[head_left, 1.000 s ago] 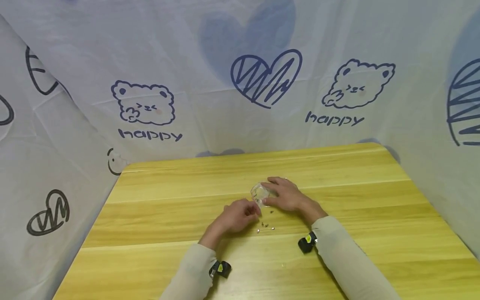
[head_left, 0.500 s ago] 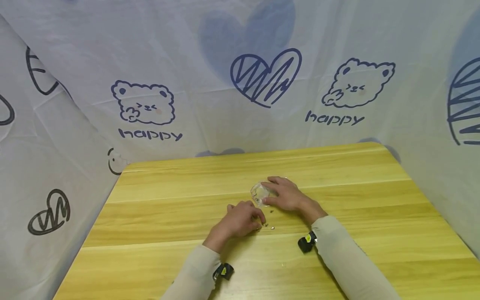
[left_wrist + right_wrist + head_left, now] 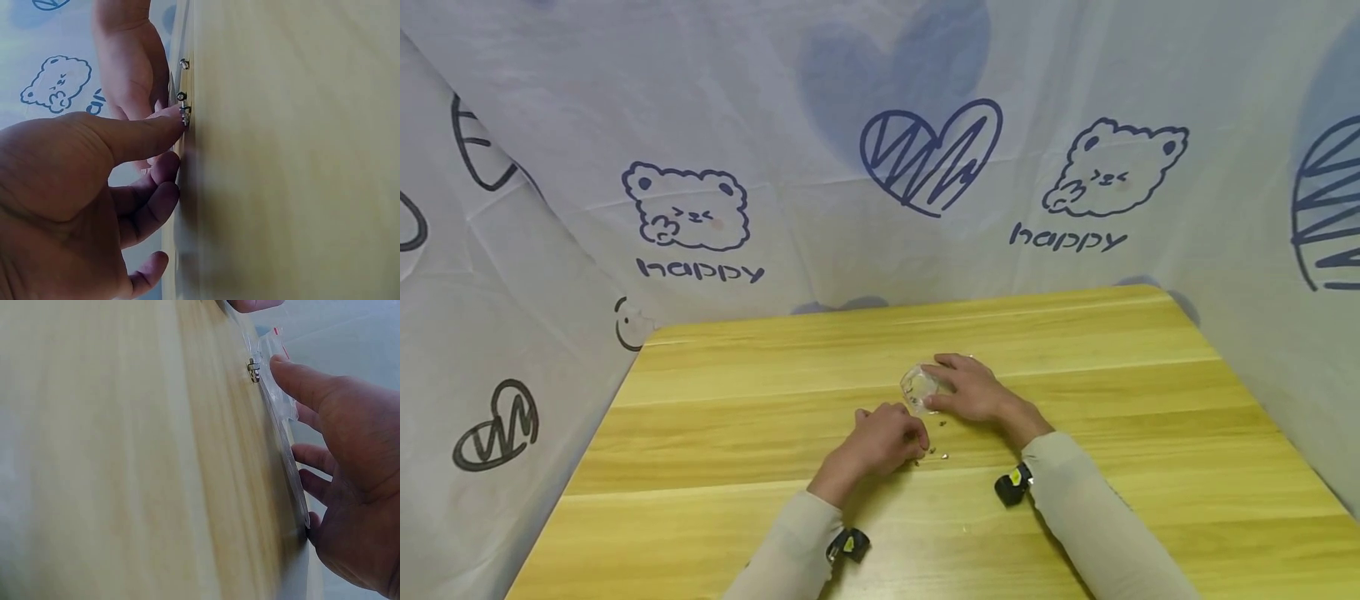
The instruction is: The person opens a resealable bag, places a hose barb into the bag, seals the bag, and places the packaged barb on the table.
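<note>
clear, soft plastic bag (image 3: 917, 385): right hand (image 3: 973, 392) rests on its right side, fingers spread. small, silvery metal fittings (image 3: 945, 457) lie loose on the bag's near side, beside the left hand (image 3: 883, 437), fingers bent; any pinch cannot be confirmed. risk: a clumsy fingertip could scatter fittings away from the bag. right wrist view shows the bag's red stripe (image 3: 284, 349), indiscernible from the head.

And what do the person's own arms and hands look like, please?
Long, pale beige sleeves end near the wrists. Small black devices are worn there, each with a yellow-green mark. The left hand and right hand are bare, without gloves.
</note>
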### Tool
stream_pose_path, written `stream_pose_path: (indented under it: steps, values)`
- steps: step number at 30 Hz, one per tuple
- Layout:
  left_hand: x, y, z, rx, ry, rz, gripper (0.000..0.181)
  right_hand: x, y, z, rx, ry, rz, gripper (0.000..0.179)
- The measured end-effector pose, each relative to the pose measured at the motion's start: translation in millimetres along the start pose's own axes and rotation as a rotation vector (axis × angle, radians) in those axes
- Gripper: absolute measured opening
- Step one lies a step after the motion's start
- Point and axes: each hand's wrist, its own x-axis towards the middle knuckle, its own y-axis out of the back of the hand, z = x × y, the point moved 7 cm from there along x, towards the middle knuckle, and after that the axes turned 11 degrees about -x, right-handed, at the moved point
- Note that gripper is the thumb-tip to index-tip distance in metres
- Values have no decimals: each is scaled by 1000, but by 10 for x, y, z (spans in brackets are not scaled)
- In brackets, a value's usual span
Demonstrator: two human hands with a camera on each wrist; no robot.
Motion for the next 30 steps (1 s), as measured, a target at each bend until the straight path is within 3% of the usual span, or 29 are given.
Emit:
stream_pose_path:
  steps: [4, 8, 21, 30]
  values:
    - [9, -18, -15, -3, 11, -24, 7, -1, -4, 12, -4, -5, 7, 64]
    - [26, 18, -48, 6, 18, -10, 9, -10, 1, 5, -1, -4, 6, 63]
    - [152, 326, -216, -153, 56, 187, 12, -1, 4, -2, -12, 14, 9, 63]
    - [239, 334, -286, -186, 82, 195, 15, -1, -12, 9, 3, 11, -2, 63]
